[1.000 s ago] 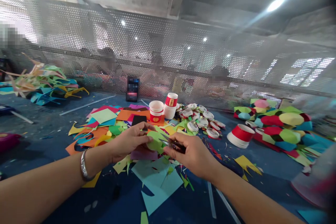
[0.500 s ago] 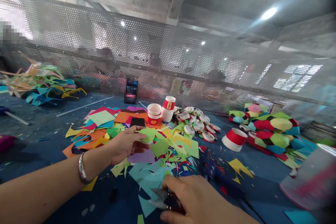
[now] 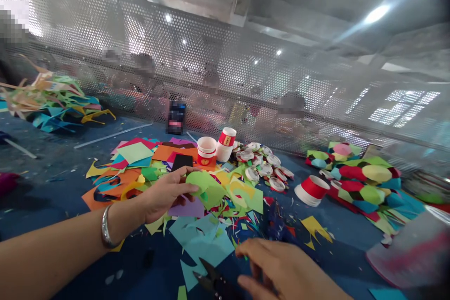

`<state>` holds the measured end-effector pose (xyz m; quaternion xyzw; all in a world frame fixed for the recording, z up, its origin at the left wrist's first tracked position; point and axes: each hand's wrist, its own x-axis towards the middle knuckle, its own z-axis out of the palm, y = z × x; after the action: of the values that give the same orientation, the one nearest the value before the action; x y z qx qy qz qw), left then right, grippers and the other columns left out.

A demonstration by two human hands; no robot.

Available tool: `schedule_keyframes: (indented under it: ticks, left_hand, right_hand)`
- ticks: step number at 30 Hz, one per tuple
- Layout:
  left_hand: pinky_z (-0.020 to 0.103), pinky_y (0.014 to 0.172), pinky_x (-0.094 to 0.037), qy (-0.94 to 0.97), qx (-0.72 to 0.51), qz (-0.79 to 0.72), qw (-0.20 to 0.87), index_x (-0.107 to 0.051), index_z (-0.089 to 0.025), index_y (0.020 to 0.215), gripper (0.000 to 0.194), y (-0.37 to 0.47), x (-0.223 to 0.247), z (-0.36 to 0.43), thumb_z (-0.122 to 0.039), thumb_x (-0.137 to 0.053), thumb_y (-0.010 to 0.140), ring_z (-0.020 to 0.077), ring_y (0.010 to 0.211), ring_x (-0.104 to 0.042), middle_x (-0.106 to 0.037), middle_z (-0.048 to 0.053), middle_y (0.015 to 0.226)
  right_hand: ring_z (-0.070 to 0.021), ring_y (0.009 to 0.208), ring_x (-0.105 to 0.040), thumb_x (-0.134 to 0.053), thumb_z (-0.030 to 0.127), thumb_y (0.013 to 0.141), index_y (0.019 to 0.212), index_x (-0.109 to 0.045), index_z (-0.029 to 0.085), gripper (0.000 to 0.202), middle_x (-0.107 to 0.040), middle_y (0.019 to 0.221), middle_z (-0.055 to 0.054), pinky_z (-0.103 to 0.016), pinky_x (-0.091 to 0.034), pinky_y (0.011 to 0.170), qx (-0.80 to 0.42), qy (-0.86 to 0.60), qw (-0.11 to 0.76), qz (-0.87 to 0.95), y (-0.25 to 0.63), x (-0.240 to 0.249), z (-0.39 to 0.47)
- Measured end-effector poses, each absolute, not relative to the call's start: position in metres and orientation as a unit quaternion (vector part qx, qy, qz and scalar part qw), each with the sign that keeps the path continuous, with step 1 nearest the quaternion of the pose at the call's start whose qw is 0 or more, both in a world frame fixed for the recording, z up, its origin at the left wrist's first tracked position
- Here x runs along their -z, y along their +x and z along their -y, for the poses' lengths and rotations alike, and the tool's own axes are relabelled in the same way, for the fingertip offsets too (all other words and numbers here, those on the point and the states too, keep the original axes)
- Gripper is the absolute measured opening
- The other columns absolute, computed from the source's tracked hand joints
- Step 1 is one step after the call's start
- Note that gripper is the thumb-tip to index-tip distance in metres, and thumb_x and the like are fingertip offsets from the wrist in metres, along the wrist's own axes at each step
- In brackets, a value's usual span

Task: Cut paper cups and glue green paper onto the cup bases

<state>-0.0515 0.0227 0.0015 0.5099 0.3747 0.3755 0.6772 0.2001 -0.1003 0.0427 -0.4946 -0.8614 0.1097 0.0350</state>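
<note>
My left hand [image 3: 170, 195], a silver bangle at its wrist, is over the paper heap and pinches a rounded light-green paper piece [image 3: 197, 179]. Other green paper lies right behind it, so the piece's edge is hard to make out. Small dark-handled snips [image 3: 215, 283] lie at the bottom, blades apart and pointing left. My right hand [image 3: 276, 265] hovers just right of them with its fingers apart, holding nothing. Light-blue paper [image 3: 202, 239] with a cut-out edge lies between the hands. Purple paper [image 3: 188, 208] shows under my left hand.
Red-and-white paper cups [image 3: 206, 152] and a pile of small round pieces [image 3: 265, 166] stand beyond. A tipped cup [image 3: 312, 191], a dark-blue glue gun [image 3: 277, 222] and a translucent container [image 3: 415, 248] are on the right. Behind a propped phone [image 3: 176, 117] runs a perforated metal screen [image 3: 211, 56].
My right hand has let go of the snips, which now lie on the table, and its fingers have opened. My left hand stays about where it was with the green paper.
</note>
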Motion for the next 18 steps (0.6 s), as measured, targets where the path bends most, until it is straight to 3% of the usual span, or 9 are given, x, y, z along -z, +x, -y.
schedule_keyframes:
  ticks: [4, 10, 14, 18]
  left_hand:
    - [0.025, 0.057, -0.035, 0.503, -0.364, -0.391, 0.679, -0.050, -0.023, 0.126, 0.055, -0.051, -0.001, -0.020, -0.025, -0.073, 0.076, 0.0125, 0.065, -0.053, -0.061, -0.002, 0.074]
    - [0.023, 0.059, -0.035, 0.385, -0.385, -0.393, 0.741, -0.054, -0.019, 0.119, 0.057, -0.049, -0.002, -0.022, -0.023, -0.080, 0.069, 0.0090, 0.061, -0.048, -0.058, -0.004, 0.070]
    - [0.021, 0.059, -0.035, 0.388, -0.355, -0.368, 0.767, -0.061, -0.016, 0.103, 0.042, -0.046, -0.001, -0.022, -0.022, -0.082, 0.066, 0.0073, 0.060, -0.045, -0.058, -0.002, 0.076]
    - [0.020, 0.057, -0.034, 0.419, -0.351, -0.373, 0.750, -0.063, -0.017, 0.095, 0.033, -0.043, 0.001, -0.021, -0.025, -0.080, 0.069, 0.0073, 0.060, -0.045, -0.055, -0.003, 0.073]
  right_hand:
    - [-0.0248, 0.090, -0.071, -0.051, 0.031, 0.094, 0.120, -0.063, 0.022, 0.029, -0.073, 0.104, -0.010, -0.035, -0.057, 0.075, -0.003, -0.553, 0.049, 0.832, 0.253, -0.041, 0.096]
    - [-0.0356, 0.117, -0.061, -0.060, 0.049, 0.085, 0.124, -0.066, 0.022, 0.048, -0.065, 0.128, -0.013, -0.053, -0.052, 0.095, 0.096, -0.625, 0.027, 0.774, 0.337, -0.007, 0.093]
    - [-0.0345, 0.116, -0.063, -0.061, 0.044, 0.085, 0.128, -0.065, 0.022, 0.048, -0.065, 0.130, -0.012, -0.047, -0.054, 0.095, 0.057, -0.634, 0.030, 0.770, 0.349, 0.001, 0.090]
    - [-0.0295, 0.113, -0.065, -0.058, 0.029, 0.083, 0.128, -0.062, 0.021, 0.046, -0.066, 0.129, -0.010, -0.040, -0.055, 0.094, 0.003, -0.634, 0.037, 0.772, 0.344, 0.004, 0.081]
